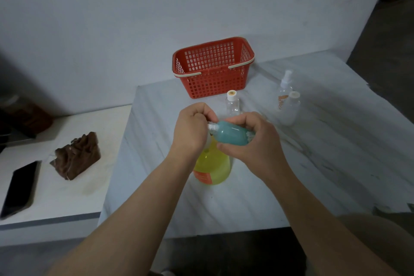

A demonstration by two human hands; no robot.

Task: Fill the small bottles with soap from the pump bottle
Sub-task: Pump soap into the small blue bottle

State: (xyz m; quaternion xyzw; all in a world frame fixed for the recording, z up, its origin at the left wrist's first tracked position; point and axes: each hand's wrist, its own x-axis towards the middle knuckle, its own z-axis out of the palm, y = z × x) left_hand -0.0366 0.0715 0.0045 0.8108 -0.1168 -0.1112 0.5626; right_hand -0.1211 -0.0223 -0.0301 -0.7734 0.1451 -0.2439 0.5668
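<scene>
Above the middle of the surface (313, 163), held in both grips: a small bottle (230, 135). Looks teal and translucent along the whole body, with whitish flecks at the base end. Lies nearly on its side, white neck pointing left.

Right grip (253, 141): wraps fingers and thumb round the body and base. Left grip (190, 127): curls tight at the neck end and pinches there, hiding the cap.

Directly beneath, upright on the surface: pump bottle (212, 168), yellow inside, orange label low on the left, pump head hidden behind the left grip.

Farther back: a clear bottle (233, 105) with a white cap. To the right, a spray bottle (284, 87) just beside a capped bottle (291, 110). By the wall: a red basket (212, 69).

On the side surface (67, 197) at left: a phone (20, 188) and a brown bundle (77, 157).
</scene>
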